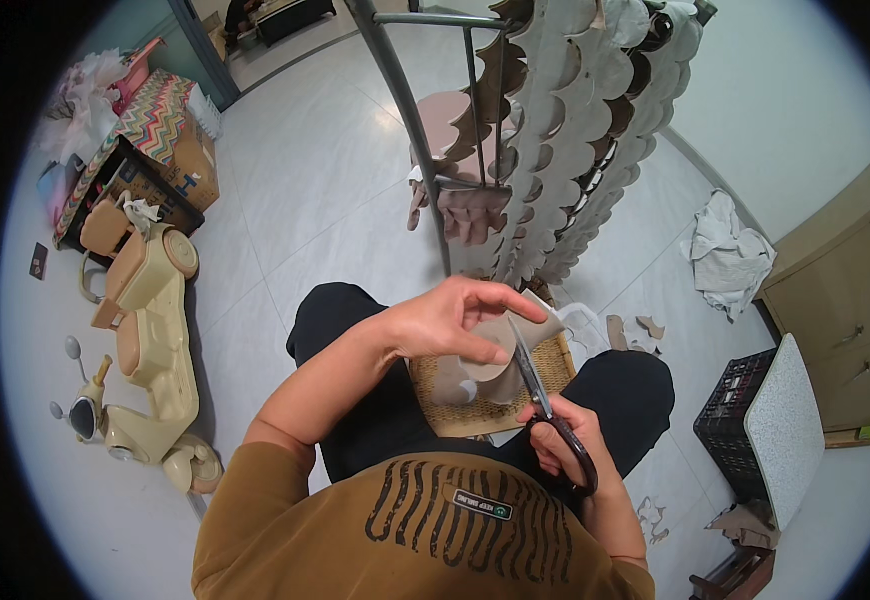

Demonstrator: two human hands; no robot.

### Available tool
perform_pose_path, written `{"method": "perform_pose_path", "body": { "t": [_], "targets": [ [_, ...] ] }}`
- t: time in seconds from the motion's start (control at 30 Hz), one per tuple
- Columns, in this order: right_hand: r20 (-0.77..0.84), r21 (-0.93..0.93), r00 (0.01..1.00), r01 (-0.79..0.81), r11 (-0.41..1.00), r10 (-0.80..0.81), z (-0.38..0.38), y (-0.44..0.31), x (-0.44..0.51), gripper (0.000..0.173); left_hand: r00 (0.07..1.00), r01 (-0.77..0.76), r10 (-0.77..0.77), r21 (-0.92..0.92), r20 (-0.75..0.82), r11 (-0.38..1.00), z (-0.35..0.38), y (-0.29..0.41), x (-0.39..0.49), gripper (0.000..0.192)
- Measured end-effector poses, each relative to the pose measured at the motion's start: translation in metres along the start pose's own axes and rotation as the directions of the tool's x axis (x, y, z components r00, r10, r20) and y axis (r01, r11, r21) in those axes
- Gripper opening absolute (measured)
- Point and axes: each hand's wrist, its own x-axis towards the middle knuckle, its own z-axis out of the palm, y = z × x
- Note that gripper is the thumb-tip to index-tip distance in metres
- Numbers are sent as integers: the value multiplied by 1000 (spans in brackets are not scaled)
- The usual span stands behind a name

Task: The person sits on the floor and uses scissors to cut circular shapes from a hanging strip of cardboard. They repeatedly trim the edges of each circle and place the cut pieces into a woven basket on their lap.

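Observation:
My left hand (472,322) pinches a beige sheet piece (493,346) with a curved edge, perhaps fabric or thin leather, between thumb and fingers. My right hand (566,442) grips dark-handled scissors (536,382). Their blades point away from me and lie against the beige piece; whether they are parted is hard to tell. Beneath both hands, between my knees, is a woven wicker tray (491,425). More beige pieces (451,386) rest on it, partly covered by the held one.
Ahead stands a metal rack (405,97) hung with scalloped beige strips (585,112). A cream toy scooter (153,352) and cardboard boxes (194,165) are at left. At right are a white cloth heap (731,251), a black crate (731,420), a cabinet (847,315) and floor scraps (633,334).

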Motion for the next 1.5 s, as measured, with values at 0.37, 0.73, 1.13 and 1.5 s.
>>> {"method": "perform_pose_path", "body": {
  "t": [0.37,0.73,1.13,1.5],
  "targets": [
    [47,49,999,-20,999,17,1,-2,4,24,980,126,-132,50,149,991,-4,8,0,61],
    [52,-73,995,-84,994,88,-2,-7,-2,31,935,172,-161,-5,317,985,-14,4,5,63],
    [62,-196,997,-37,980,50,-8,-3,-1,38,910,88,-88,19,404,996,-25,-13,10,65],
    [55,-236,998,3,972,11,-4,-2,5,41,861,226,-177,-46,477,973,-27,-10,9,71]
  ]
}}
